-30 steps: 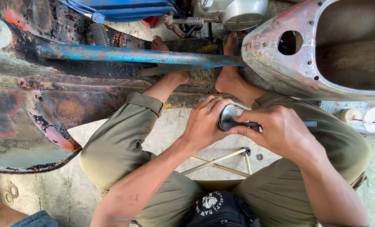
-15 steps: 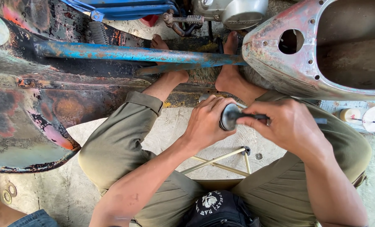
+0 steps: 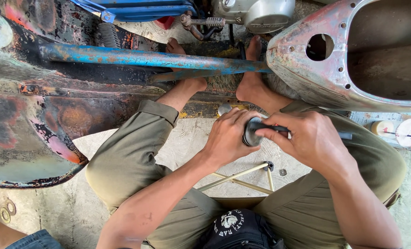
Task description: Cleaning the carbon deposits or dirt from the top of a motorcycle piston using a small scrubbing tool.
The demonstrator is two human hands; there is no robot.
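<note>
My left hand (image 3: pixel 227 136) grips a small round dark metal part (image 3: pixel 250 132), fingers curled round its left side. My right hand (image 3: pixel 309 138) presses on the same part from the right and holds a thin dark tool (image 3: pixel 279 129) whose tip meets the part. Both hands hover above my knees, over the concrete floor. I sit on a low stool with thin metal legs (image 3: pixel 242 177). My bare feet (image 3: pixel 254 83) rest under the stripped scooter frame.
A rusty scooter body (image 3: pixel 35 115) with a blue painted bar (image 3: pixel 145 59) fills the left and top. A bare rear shell (image 3: pixel 353 64) with a round hole is at upper right. Small containers (image 3: pixel 399 129) sit far right. Washers (image 3: pixel 6 213) lie at lower left.
My right hand has shifted slightly right and the round part has turned a little between the hands. The view has drifted slightly.
</note>
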